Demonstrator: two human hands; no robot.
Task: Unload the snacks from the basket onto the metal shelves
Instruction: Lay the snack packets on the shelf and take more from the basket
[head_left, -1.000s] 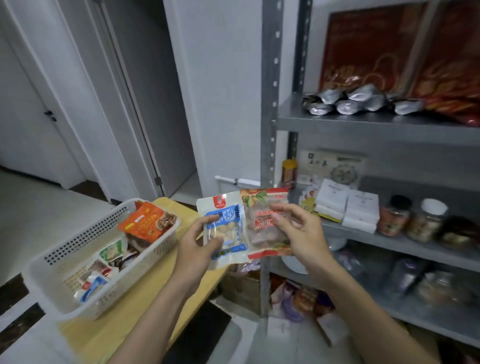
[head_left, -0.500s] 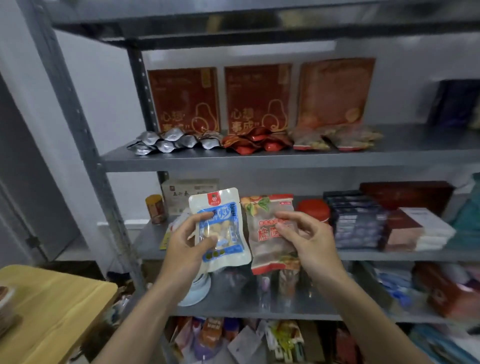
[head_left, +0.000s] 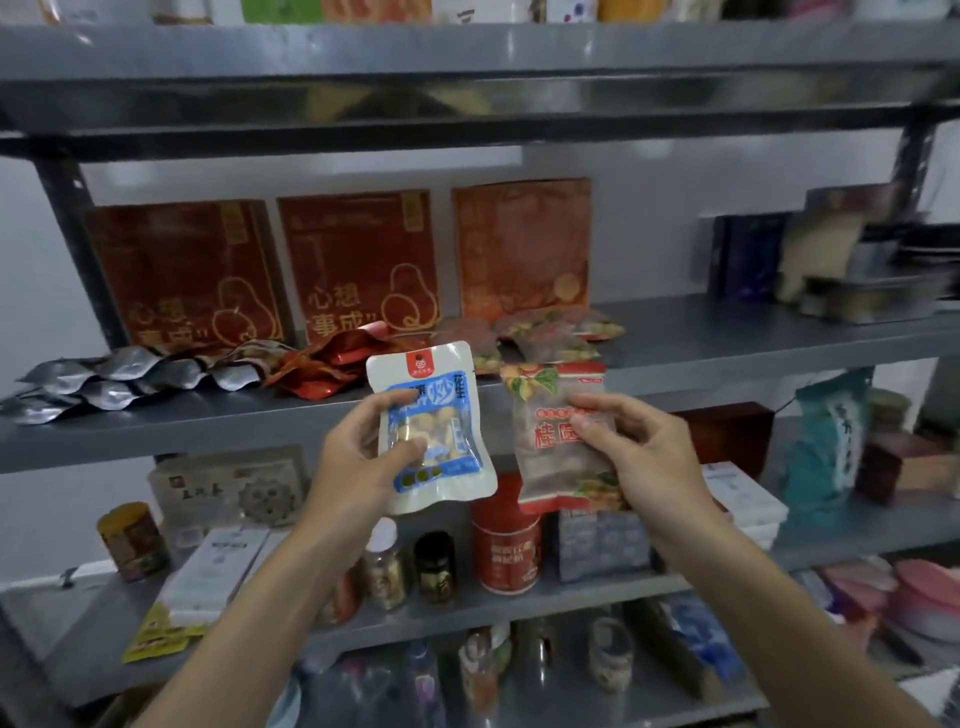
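Note:
My left hand (head_left: 358, 452) grips a white and blue snack packet (head_left: 434, 431) by its left edge. My right hand (head_left: 641, 457) holds a clear packet with a red top and red print (head_left: 558, 441) by its right side. Both packets are upright, side by side, in front of the middle grey metal shelf (head_left: 727, 343). On that shelf lie silver foil packets (head_left: 114, 384) at the left, red packets (head_left: 332, 364) in the middle and clear fruit packets (head_left: 550, 332) just behind my hands. The basket is out of view.
Three red boxes (head_left: 358, 265) stand against the wall at the back of the middle shelf. Dark boxes and tins (head_left: 831, 265) fill its right end. The shelf below carries jars, a red can (head_left: 506, 545) and white boxes (head_left: 208, 577). A grey post (head_left: 78, 249) rises at the left.
My view has swung from the basket on the wooden table round to the shelves and moved closer. Both hands have risen with their packets from the lower shelf's height to the middle shelf's.

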